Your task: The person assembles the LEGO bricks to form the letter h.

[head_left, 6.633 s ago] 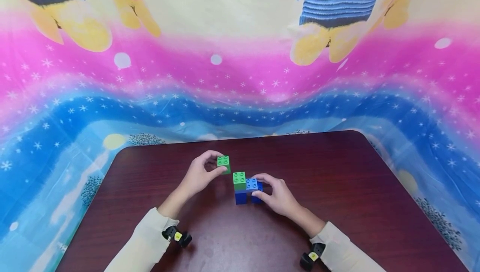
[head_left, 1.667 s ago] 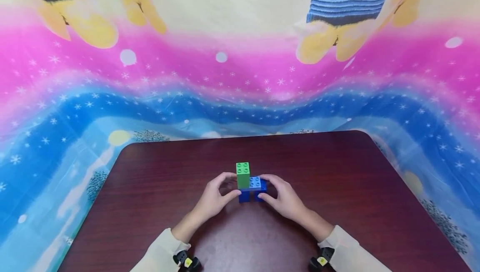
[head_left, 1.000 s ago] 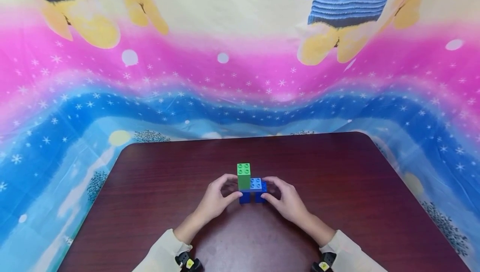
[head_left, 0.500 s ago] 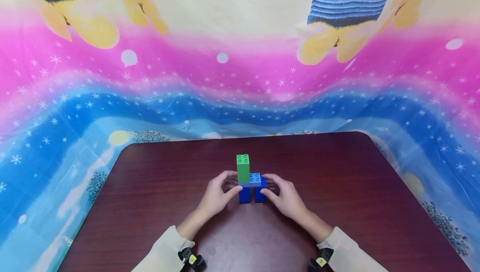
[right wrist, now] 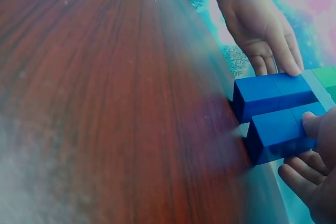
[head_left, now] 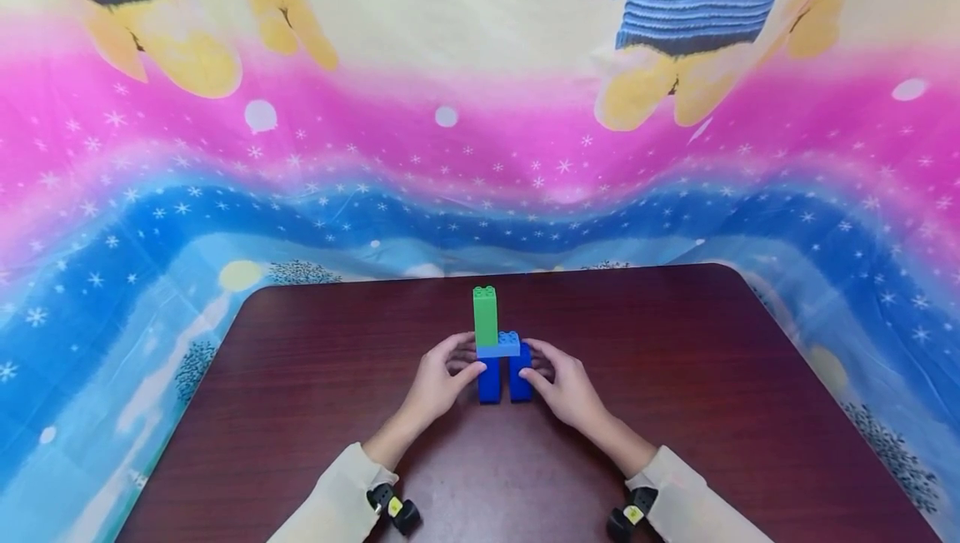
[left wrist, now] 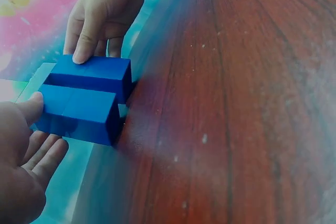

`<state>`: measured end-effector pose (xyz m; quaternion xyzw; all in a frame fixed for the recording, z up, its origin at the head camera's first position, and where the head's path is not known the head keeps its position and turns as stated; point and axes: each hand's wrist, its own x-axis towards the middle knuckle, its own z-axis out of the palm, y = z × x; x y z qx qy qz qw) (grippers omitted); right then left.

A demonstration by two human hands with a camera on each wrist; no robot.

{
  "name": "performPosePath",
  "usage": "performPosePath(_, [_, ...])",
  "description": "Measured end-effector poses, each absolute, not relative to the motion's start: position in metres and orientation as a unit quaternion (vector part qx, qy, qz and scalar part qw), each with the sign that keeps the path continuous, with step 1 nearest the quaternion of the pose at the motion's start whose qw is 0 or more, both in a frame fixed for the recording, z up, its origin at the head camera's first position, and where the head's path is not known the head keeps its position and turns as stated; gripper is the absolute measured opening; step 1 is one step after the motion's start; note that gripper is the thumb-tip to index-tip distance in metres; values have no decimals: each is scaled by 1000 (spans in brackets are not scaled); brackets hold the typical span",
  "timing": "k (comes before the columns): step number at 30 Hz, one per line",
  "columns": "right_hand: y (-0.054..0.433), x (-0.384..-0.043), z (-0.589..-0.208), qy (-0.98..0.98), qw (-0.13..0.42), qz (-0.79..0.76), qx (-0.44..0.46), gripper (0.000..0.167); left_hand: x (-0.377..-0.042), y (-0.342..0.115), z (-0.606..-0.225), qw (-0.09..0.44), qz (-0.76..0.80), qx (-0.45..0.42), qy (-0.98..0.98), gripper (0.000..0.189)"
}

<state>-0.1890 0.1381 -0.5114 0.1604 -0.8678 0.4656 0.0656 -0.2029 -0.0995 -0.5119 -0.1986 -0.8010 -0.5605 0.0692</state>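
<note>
A structure of toy building bricks stands mid-table in the head view. It has two dark blue legs (head_left: pixel 489 381), a light blue brick (head_left: pixel 501 350) bridging them, and a green column (head_left: pixel 486 318) above the left leg. A seam on each leg shows in the wrist views. My left hand (head_left: pixel 437 378) grips the left leg's upper part, thumb in front and fingers partly hidden behind. Likewise, my right hand (head_left: pixel 567 382) pinches the right leg (right wrist: pixel 286 129) near its top. The structure leans away from me, its leg bottoms at or close to the tabletop.
The dark red wooden table (head_left: pixel 315 410) has rounded far corners. Behind it hangs a patterned cloth (head_left: pixel 480 168) in blue, pink and cream. Black wrist devices sit at both cuffs, one on the left wrist (head_left: pixel 393 508) and one on the right wrist (head_left: pixel 632 514).
Earlier, my left hand held a separate green brick; now the green column is taller. Over the last second both hands have tilted the structure away, so its front faces show more.
</note>
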Motion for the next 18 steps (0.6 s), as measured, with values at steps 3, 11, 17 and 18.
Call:
performPosePath(3, [138,-191,-514,-867,59,469,158,53,-205,-99,-517,70,-574,-199,-791,51])
performPosePath(11, [137,-196,-517,-865,45,475,153,56,-208,-95,-523,74,-596,-185,-778,56])
performPosePath(17, [137,-197,-518,-863,45,481,145,55,-208,-91,-522,86,-604,-177,-773,55])
performPosePath(18, [137,-197,-518,-863,45,483,142,55,-208,-91,-522,90,-604,-177,-772,54])
